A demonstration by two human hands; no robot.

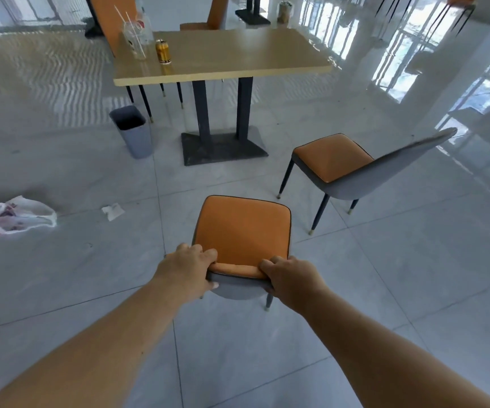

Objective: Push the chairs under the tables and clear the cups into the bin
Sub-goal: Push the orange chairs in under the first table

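Observation:
An orange-seated chair [242, 228] with a grey back stands right in front of me, well short of the table. My left hand [189, 267] and my right hand [289, 276] both grip the top edge of its backrest. A second orange chair [333, 160] stands turned sideways to the right of the table's base. The wooden table [237, 54] carries clear plastic cups with straws [133, 39] and a yellow can [162, 51] at its left end. A grey bin [132, 131] stands on the floor by the table's left front corner.
A white plastic bag [11, 214] and a crumpled tissue [112, 211] lie on the grey tiled floor to the left. More orange chairs [111, 19] stand behind the table. Other table bases and chair legs show at the back.

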